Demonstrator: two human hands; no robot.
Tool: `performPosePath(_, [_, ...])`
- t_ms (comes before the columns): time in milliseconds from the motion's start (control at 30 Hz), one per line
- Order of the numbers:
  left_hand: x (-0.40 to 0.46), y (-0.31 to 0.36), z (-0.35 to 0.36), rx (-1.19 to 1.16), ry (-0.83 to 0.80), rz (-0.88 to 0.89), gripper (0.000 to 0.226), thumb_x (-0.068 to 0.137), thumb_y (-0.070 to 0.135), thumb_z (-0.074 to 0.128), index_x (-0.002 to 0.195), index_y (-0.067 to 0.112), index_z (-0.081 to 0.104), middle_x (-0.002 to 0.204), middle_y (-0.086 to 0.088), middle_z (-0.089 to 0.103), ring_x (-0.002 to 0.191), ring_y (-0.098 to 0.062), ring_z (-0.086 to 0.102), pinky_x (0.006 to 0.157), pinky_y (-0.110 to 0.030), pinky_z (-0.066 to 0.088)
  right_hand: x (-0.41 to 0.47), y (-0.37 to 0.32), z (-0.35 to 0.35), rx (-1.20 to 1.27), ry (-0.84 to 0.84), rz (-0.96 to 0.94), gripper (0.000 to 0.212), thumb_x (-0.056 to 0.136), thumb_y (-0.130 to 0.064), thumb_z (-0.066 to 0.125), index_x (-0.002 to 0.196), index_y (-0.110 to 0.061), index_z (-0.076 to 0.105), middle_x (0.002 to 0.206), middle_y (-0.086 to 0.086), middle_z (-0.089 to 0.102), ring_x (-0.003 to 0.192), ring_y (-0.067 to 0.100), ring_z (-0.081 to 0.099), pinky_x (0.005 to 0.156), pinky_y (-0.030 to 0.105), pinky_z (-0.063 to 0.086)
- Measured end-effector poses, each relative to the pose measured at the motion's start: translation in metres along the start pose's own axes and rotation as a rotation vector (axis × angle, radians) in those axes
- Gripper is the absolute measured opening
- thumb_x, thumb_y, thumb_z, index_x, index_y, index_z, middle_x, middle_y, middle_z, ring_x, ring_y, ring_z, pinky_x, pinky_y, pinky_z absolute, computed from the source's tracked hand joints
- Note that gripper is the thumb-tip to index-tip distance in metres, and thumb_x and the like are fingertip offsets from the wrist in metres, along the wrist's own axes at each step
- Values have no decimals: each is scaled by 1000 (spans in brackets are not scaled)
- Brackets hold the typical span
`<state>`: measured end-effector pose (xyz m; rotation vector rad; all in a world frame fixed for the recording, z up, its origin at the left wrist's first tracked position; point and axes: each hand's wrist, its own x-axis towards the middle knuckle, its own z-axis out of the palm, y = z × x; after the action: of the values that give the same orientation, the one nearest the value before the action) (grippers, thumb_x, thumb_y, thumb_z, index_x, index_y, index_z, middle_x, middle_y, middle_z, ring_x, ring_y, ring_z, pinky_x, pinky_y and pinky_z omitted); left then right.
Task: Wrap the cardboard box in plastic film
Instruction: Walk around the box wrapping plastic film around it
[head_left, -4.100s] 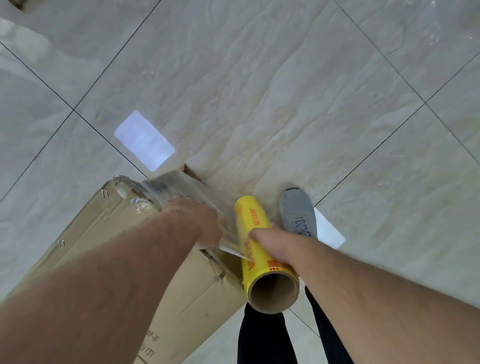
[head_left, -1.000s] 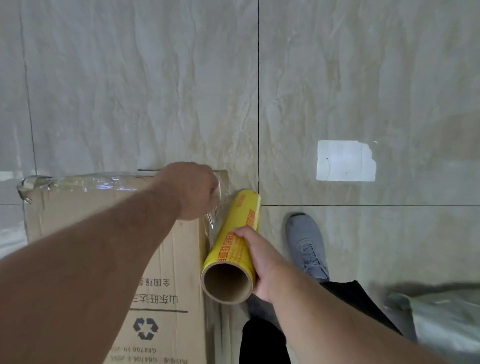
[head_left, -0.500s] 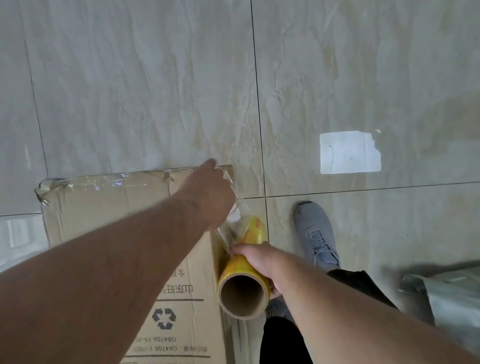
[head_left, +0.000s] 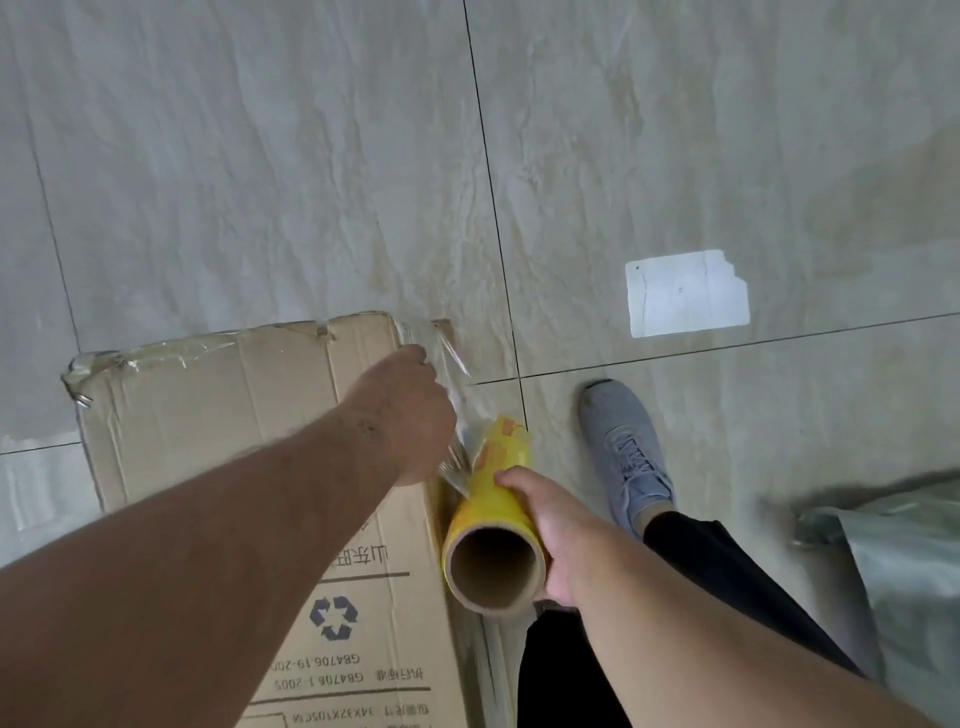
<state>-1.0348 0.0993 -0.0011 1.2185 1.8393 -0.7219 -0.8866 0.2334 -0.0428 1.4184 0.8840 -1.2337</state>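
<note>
Head view: flat brown corrugated cardboard box (head_left: 218, 431), printed with a recycling mark, standing on the pale marble-look tiled floor (head_left: 260, 156); clear plastic film (head_left: 457, 374) lies crinkled along its far top edge and stretches from the far right corner down to the roll; yellow-labelled roll of film on a brown cardboard tube (head_left: 493, 525), held just beside the box's right edge; right hand (head_left: 545, 535), fingers curled round the roll; left hand (head_left: 410, 415), over the box's right edge, against the stretched film, finger position hidden, so whether it pinches the film I cannot tell; grey lace-up shoe (head_left: 623, 452) near the roll; grey-green plastic sheet (head_left: 898, 571) at right. Progress, as judged: early; film runs along top edge and right side only; broad face bare.
</note>
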Motion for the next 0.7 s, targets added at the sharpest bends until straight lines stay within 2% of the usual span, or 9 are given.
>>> performPosePath(67, [0, 3, -4, -21, -4, -11, 31, 103, 38, 43, 102, 28, 72, 104, 7, 70, 100, -18, 59, 96, -39, 32, 18, 10, 1, -270, 55, -101, 106, 49, -68, 81, 145, -25, 61, 127, 16, 76, 115, 39, 75, 108, 57, 59])
performPosePath(133, [0, 11, -6, -54, -27, -24, 31, 104, 37, 42, 101, 28, 71, 103, 6, 69, 99, -18, 59, 96, -39, 32, 26, 15, 5, -492, 103, -155, 122, 46, -71, 74, 157, -28, 50, 145, 12, 66, 129, 39, 65, 117, 55, 50])
performPosePath(233, [-5, 25, 5, -37, -57, 3, 25, 101, 36, 47, 96, 28, 70, 98, 6, 68, 93, -19, 58, 87, -39, 27, 18, 7, 16, -574, 84, -122, 121, 54, -75, 73, 162, -29, 42, 147, 14, 61, 128, 40, 64, 116, 55, 51])
performPosePath(300, [-12, 30, 17, -14, 14, 24, 29, 101, 36, 46, 97, 27, 72, 98, 6, 69, 96, -20, 59, 92, -38, 31, 11, 3, 14, -607, 79, -116, 114, 61, -83, 73, 158, -31, 43, 141, 15, 64, 121, 40, 68, 111, 57, 55])
performPosePath(400, [-17, 33, 28, -7, 120, 25, 34, 102, 37, 40, 101, 26, 72, 100, 4, 70, 99, -22, 60, 103, -41, 36, 6, 16, 5, -435, 66, -90, 85, 76, -83, 68, 141, -30, 56, 127, 13, 73, 110, 38, 74, 98, 58, 64])
performPosePath(467, [-18, 34, 28, -7, 132, 19, 39, 103, 41, 36, 103, 26, 72, 102, 3, 70, 100, -22, 60, 104, -42, 37, 8, 34, -1, -167, 35, -15, 85, 68, -79, 79, 134, -27, 67, 114, 14, 82, 102, 37, 81, 94, 60, 66])
performPosePath(533, [-17, 35, 28, -9, 143, 14, 42, 104, 41, 33, 103, 25, 71, 102, 3, 70, 99, -22, 61, 104, -42, 37, 9, 50, -4, 63, -53, 26, 81, 70, -69, 90, 133, -21, 71, 110, 19, 85, 100, 38, 83, 95, 58, 65])
performPosePath(600, [-17, 36, 28, -18, 162, 0, 44, 104, 40, 30, 102, 24, 71, 101, 2, 70, 99, -22, 61, 104, -41, 37, 9, 58, -5, 167, -108, 20, 73, 78, -58, 91, 134, -16, 71, 109, 21, 85, 97, 38, 83, 87, 51, 66])
performPosePath(700, [-15, 37, 32, -25, 213, -21, 44, 102, 40, 29, 100, 24, 70, 98, 3, 69, 97, -23, 60, 103, -41, 37, 15, 61, -7, 256, -145, 7, 77, 77, -55, 93, 138, -15, 69, 110, 22, 84, 95, 38, 83, 79, 47, 67])
